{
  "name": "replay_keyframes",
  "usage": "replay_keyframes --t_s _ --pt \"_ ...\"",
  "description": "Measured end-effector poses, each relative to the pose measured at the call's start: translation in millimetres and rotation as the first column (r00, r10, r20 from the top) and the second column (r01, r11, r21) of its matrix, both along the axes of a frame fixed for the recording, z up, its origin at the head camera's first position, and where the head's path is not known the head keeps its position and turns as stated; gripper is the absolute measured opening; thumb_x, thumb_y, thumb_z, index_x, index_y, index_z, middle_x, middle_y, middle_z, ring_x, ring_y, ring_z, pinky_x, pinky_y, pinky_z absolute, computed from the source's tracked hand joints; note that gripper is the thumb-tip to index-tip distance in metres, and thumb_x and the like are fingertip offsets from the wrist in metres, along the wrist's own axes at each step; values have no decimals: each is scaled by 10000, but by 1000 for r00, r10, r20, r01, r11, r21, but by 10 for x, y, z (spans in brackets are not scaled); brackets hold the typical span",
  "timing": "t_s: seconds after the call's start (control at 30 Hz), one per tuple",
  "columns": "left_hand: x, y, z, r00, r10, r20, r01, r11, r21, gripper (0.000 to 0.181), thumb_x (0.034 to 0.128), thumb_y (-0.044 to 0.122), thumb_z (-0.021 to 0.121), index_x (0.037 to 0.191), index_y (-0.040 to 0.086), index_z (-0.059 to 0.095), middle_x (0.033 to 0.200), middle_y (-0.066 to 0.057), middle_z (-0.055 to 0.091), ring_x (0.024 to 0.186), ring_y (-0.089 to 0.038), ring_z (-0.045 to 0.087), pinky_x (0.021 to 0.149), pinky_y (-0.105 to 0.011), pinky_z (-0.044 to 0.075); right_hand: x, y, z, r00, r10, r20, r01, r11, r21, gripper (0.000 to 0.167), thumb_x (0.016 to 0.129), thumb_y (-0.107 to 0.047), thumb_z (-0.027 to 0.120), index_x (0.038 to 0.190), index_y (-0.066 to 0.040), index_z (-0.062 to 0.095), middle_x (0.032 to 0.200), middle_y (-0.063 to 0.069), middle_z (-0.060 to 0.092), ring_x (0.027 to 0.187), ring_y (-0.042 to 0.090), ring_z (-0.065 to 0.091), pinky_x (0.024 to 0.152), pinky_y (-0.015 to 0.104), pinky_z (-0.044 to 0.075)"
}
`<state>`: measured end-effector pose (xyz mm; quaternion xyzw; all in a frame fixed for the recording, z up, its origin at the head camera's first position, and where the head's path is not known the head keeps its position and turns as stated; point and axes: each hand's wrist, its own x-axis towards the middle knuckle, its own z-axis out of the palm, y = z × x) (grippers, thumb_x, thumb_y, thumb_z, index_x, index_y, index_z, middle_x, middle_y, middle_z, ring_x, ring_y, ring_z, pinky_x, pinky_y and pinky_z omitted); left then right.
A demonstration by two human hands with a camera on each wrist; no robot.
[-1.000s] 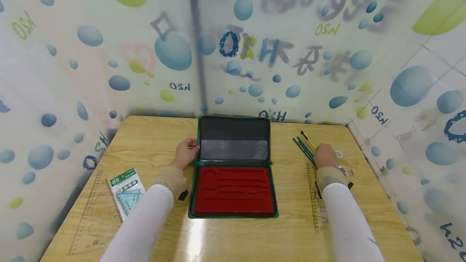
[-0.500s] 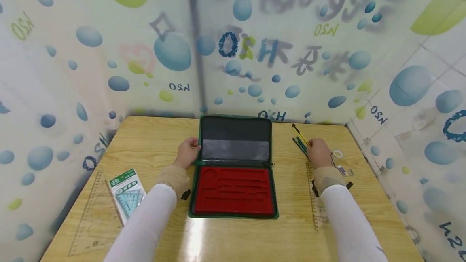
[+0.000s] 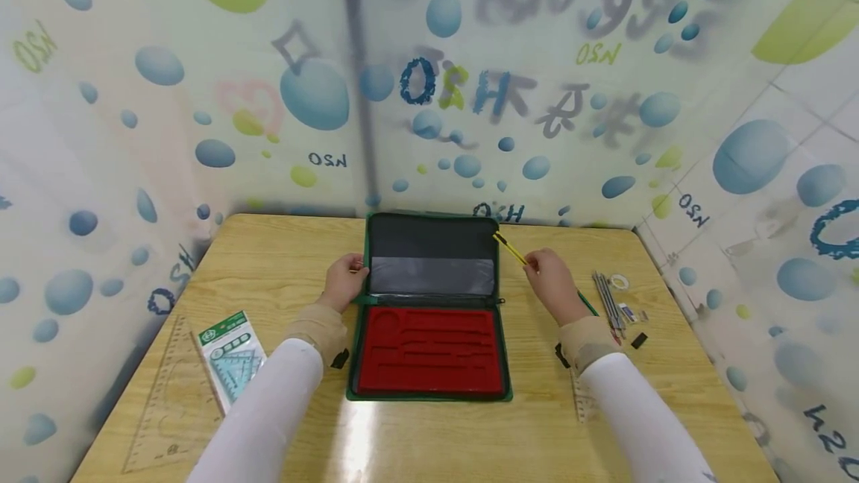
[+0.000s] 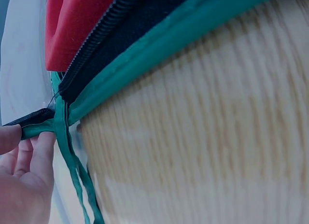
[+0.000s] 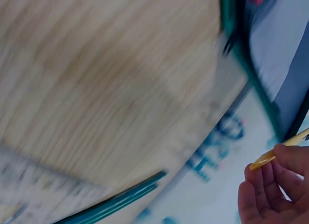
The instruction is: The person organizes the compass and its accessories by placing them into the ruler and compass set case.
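In the head view a green zip case lies open at mid-table, its dark lid tilted up at the back. The red insert shows bare moulded recesses. My left hand holds the left side of the lid; in the left wrist view, thumb and fingers pinch its green edge. To the right of the lid, my right hand pinches one end of a slim yellow pen-like tool with a black end, which points toward the lid. Green pencils lie behind that hand, partly hidden in the head view.
At right lie several grey pencils, a white ring, an eraser, a small black piece and a clear ruler, partly under the arm. A large clear set square and a packaged ruler set lie at left.
My right hand has lifted the yellow tool from beside the green pencils and carried it left toward the lid. The grey pencils have come into sight. My left hand stays on the lid.
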<state>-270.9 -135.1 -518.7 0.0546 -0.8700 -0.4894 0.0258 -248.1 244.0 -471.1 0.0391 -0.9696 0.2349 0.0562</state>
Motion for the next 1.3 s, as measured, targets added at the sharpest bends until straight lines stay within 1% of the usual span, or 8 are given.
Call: replay_keyframes --t_s 0.1,0.23,0.37,0.6,0.8,0.93,1.17,1.3 --pt "3 0 16 1000 0 10 0 1000 0 271 905 36 575 1158 -62 584 1049 -228 611 1015 -344 589 874 -422 481 80 -202 1 995 88 -53 -85 994 62 159 900 -87 627 1020 11 666 941 138 596 846 261 588 745 408 510" --pt "6 0 18 1000 1 8 -1 1000 0 272 905 34 576 1159 -62 586 1045 -224 611 1011 -336 588 873 -412 482 178 -427 -17 973 212 -89 -201 973 116 109 873 -76 662 968 -30 689 898 84 596 806 212 588 714 351 517" --pt "18 -5 14 1000 1 -1 -1 1000 9 275 896 18 576 1154 -76 586 1031 -235 612 996 -347 588 861 -412 484 267 -597 -31 945 316 -79 -301 940 164 116 852 -72 685 966 -51 693 896 51 592 811 184 585 720 322 518" --pt "7 -14 -8 1000 7 4 -7 1000 25 282 904 26 574 1168 -71 584 1045 -232 606 1009 -339 582 861 -410 484 382 -759 -67 893 445 -69 -417 876 242 92 858 -98 684 946 -84 706 870 22 590 799 157 590 726 302 522" --pt "16 -15 -12 1000 9 0 -9 1000 30 272 897 20 580 1151 -76 588 1031 -233 608 996 -343 583 843 -401 487 455 -809 -115 858 511 -49 -475 827 300 73 851 -104 692 921 -99 712 838 14 581 794 163 576 715 295 523" --pt "32 -17 -3 1000 6 10 -6 1000 30 275 897 22 582 1154 -76 585 1039 -234 608 1005 -343 580 844 -404 489 479 -833 -174 848 528 -45 -479 801 359 70 850 -128 697 917 -116 714 845 4 587 804 161 584 721 293 524" --pt "32 -30 -2 1000 4 11 -4 1000 22 269 904 32 579 1155 -65 586 1043 -230 607 1000 -336 586 831 -407 498 516 -897 -192 834 550 -47 -508 799 322 52 842 -101 696 888 -105 719 821 8 574 792 171 585 719 307 525" --pt "34 -28 -6 1000 6 13 -6 1000 18 272 906 38 581 1160 -60 588 1047 -226 611 1006 -332 585 832 -400 497 516 -927 -210 832 552 -46 -504 789 351 40 842 -111 695 870 -117 722 797 2 561 784 172 586 726 308 520"
